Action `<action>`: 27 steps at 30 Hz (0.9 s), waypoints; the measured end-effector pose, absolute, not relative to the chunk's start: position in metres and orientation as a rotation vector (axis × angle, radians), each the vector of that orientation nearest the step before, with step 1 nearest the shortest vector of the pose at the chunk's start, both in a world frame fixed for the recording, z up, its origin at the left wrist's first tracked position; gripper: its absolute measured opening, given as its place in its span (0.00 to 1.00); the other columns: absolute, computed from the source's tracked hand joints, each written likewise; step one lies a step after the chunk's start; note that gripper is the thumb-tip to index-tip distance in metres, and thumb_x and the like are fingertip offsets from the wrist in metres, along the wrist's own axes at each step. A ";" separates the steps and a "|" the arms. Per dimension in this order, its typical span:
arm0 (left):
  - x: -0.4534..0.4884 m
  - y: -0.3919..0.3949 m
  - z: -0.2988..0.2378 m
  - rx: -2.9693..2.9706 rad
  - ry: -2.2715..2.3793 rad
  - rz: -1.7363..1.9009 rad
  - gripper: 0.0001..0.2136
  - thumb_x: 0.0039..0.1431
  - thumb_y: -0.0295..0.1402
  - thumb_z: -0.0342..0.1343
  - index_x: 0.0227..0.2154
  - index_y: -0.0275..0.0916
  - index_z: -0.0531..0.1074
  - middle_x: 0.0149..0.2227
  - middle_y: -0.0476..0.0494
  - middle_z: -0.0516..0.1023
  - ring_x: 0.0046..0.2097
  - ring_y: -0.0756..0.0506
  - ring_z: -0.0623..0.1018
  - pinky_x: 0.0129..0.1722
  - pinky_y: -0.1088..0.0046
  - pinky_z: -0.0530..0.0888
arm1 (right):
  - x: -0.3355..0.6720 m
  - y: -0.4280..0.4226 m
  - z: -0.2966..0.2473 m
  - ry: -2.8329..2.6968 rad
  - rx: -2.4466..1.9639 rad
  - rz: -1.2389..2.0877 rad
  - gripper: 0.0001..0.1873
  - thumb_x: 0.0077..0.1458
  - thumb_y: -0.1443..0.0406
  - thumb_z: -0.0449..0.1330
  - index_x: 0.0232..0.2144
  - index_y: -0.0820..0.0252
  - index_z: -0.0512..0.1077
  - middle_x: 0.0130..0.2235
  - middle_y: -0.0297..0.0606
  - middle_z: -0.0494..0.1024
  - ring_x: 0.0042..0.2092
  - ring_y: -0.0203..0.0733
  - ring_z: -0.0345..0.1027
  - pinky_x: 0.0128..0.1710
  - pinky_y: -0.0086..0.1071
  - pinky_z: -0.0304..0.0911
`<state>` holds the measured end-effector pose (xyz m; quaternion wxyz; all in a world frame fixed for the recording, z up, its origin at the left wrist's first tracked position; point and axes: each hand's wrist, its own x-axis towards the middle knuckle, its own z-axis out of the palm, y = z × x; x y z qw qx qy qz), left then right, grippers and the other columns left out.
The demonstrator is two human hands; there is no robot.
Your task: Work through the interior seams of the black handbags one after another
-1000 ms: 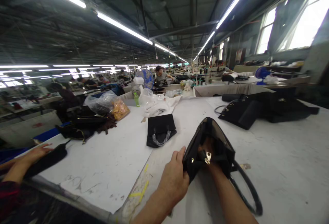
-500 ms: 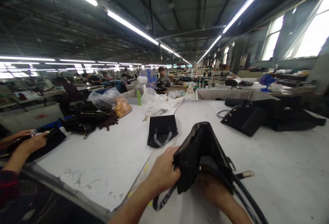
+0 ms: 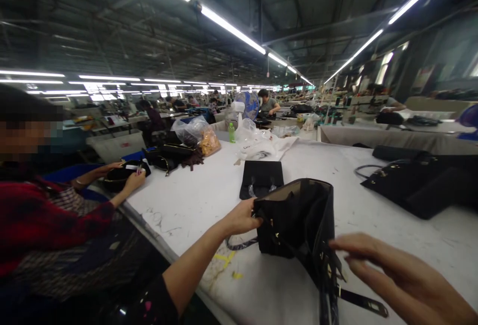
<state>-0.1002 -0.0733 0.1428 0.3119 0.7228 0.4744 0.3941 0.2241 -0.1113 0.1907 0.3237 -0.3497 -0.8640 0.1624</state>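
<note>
A black handbag (image 3: 298,220) with gold fittings stands upright on the white table (image 3: 392,245), its mouth gaping toward me. My left hand (image 3: 242,217) is closed on the bag's near left edge. My right hand (image 3: 388,270) hovers at the bag's right side with fingers stretched out, close to its strap and buckle, holding nothing. A dark strap (image 3: 239,244) trails under the bag toward the table edge.
A flat black bag (image 3: 261,178) lies just behind the handbag. More black bags (image 3: 418,180) pile at the right. A co-worker in a red plaid sleeve (image 3: 52,215) sits at my left, handling a black piece (image 3: 123,175). Plastic bags (image 3: 197,136), a fan and a green bottle stand farther back.
My view has swung left, bringing the co-worker in. The handbag now stands upright. My right hand has come out from the bag and opened beside it; my left hand keeps its grip.
</note>
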 end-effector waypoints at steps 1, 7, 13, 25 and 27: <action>-0.100 -0.075 0.143 1.914 1.256 1.055 0.15 0.48 0.26 0.56 0.42 0.38 0.74 0.41 0.47 0.78 0.42 0.44 0.75 0.42 0.71 0.70 | 0.206 -0.095 0.200 -2.262 -0.886 0.400 0.16 0.59 0.57 0.54 0.48 0.49 0.72 0.48 0.40 0.76 0.47 0.45 0.70 0.45 0.36 0.69; -0.106 -0.082 0.146 1.828 1.315 1.068 0.17 0.48 0.27 0.58 0.44 0.36 0.73 0.43 0.43 0.77 0.45 0.42 0.75 0.45 0.68 0.71 | 0.126 -0.035 0.214 -2.447 -0.718 0.073 0.11 0.57 0.62 0.59 0.42 0.55 0.74 0.44 0.39 0.76 0.50 0.46 0.61 0.51 0.44 0.57; -0.104 -0.082 0.153 1.491 1.030 1.167 0.32 0.48 0.27 0.59 0.58 0.36 0.61 0.55 0.38 0.71 0.51 0.41 0.73 0.52 0.65 0.68 | 0.108 -0.020 0.209 -2.654 -0.803 -0.022 0.08 0.59 0.63 0.57 0.37 0.53 0.77 0.37 0.36 0.77 0.45 0.44 0.62 0.46 0.42 0.51; -0.092 -0.071 0.146 1.429 1.178 1.349 0.18 0.56 0.35 0.57 0.50 0.39 0.72 0.47 0.44 0.78 0.48 0.43 0.75 0.50 0.66 0.69 | 0.099 -0.014 0.215 -2.668 -0.921 -0.011 0.08 0.57 0.62 0.58 0.30 0.55 0.77 0.34 0.35 0.77 0.43 0.45 0.62 0.42 0.40 0.50; -0.091 -0.071 0.146 1.429 1.170 1.357 0.17 0.56 0.35 0.56 0.49 0.40 0.73 0.48 0.44 0.78 0.47 0.43 0.75 0.50 0.66 0.69 | 0.097 -0.012 0.216 -2.640 -0.960 -0.001 0.08 0.57 0.62 0.59 0.29 0.56 0.77 0.32 0.36 0.77 0.41 0.43 0.63 0.41 0.38 0.51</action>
